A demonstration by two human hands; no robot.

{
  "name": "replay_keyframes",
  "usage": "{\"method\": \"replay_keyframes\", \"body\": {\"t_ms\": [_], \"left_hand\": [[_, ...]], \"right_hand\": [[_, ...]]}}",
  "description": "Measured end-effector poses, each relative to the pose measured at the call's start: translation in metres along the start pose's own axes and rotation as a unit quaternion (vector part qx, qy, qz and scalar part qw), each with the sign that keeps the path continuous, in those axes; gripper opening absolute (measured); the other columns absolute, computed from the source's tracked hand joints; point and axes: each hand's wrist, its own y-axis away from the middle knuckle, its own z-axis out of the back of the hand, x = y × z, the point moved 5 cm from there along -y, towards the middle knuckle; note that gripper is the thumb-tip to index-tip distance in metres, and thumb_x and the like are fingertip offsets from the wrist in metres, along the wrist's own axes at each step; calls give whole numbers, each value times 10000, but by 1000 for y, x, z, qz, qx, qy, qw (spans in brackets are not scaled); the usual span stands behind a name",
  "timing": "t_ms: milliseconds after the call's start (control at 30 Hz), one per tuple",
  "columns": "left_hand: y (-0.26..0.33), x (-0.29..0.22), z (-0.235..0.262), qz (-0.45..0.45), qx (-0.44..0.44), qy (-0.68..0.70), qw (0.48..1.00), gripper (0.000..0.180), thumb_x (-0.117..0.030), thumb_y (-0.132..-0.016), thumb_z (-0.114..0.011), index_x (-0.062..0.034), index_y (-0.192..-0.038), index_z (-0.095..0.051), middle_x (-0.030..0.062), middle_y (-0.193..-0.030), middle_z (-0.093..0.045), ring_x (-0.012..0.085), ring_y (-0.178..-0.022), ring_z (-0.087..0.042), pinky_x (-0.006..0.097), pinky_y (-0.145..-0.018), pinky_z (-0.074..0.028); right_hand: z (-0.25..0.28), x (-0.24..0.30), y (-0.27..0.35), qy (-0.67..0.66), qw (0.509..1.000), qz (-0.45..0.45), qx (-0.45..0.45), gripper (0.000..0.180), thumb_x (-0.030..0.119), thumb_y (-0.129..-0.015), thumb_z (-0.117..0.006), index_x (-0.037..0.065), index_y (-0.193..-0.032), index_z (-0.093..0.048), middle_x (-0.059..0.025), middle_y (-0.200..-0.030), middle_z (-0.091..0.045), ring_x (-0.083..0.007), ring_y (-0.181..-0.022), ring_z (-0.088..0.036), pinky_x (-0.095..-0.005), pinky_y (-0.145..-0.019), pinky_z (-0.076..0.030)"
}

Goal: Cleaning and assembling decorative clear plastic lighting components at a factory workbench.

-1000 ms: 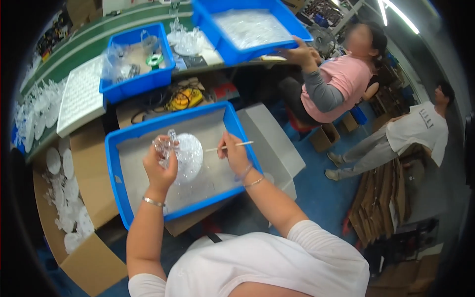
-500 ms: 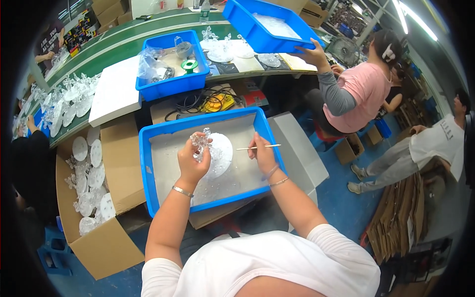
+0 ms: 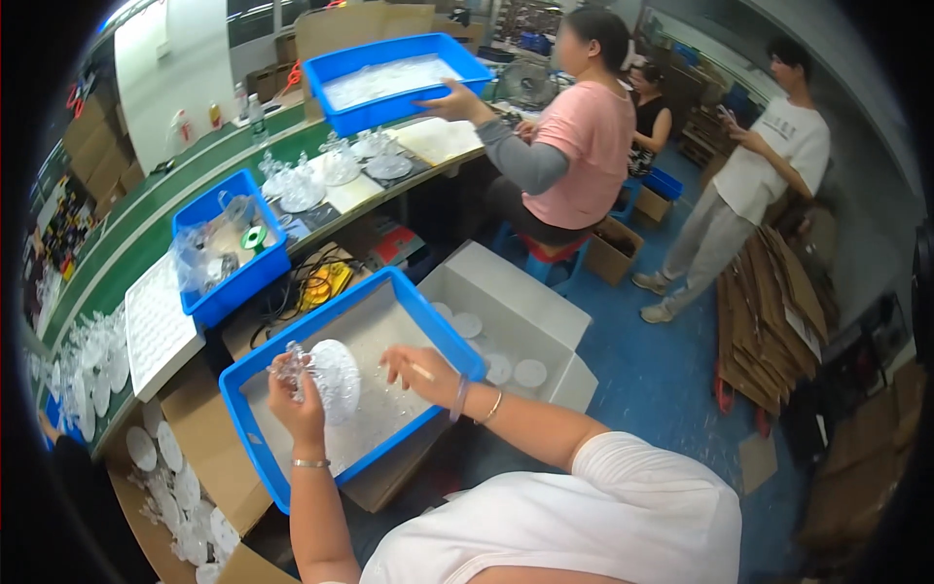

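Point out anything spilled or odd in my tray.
Small clear bits lie scattered on the bottom of the near blue tray, right of the clear disc by the left hand. They look like stray chips, though too small to be sure. Nothing else stands out.

Bright indoor light, black fisheye vignette, bowed edges, glints on clear ornament

No lettering can be read with certainty. A dark line of print crosses the chest of the white T-shirt on the person standing at the far right, its characters too small and blurred to make out. At the far left, the clear bottle on the green bench is likewise too small for any label to be read.
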Motion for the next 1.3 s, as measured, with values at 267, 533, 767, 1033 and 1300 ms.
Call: {"method": "replay_keyframes", "body": {"t_ms": [267,533,767,1033,1300], "left_hand": [[27,-71,21,-97,-9,-130,987,421,40,-750,-541,-2,-1144,-397,162,-1087,-551,229,-987,-548,314,-866,-406],[83,-63,47,-229,-58,-317,918,386,-18,-670,-653,-63,-1024,-505,149,-967,-607,288,-822,-603,324,-724,-468],[79,-62,42,-200,-34,-364,909,396,-43,-676,-640,-85,-1044,-501,119,-951,-615,281,-828,-599,326,-708,-471],[81,-57,40,-148,17,-351,925,429,0,-682,-594,-77,-1077,-446,111,-1010,-601,276,-910,-583,326,-767,-462],[78,-51,48,-66,11,-279,958,436,32,-678,-568,-61,-1083,-434,116,-1004,-602,268,-919,-585,320,-774,-460]], "right_hand": [[-9,-12,44,393,896,206,-18,209,203,-785,-518,61,-631,-525,-148,-599,-543,-336,-584,-541,-424,-523,-429],[-3,-4,65,408,885,215,-62,218,218,-741,-555,78,-575,-542,-147,-537,-527,-327,-540,-543,-413,-497,-436],[-2,-4,63,426,866,251,-75,201,185,-735,-536,88,-559,-519,-121,-527,-534,-295,-509,-545,-393,-472,-439],[-3,-4,68,419,869,248,-88,213,175,-733,-547,71,-549,-517,-132,-550,-532,-308,-527,-535,-394,-480,-428],[-7,-4,69,455,849,255,-84,207,159,-736,-549,78,-550,-506,-109,-518,-514,-281,-501,-523,-378,-469,-420]]}}
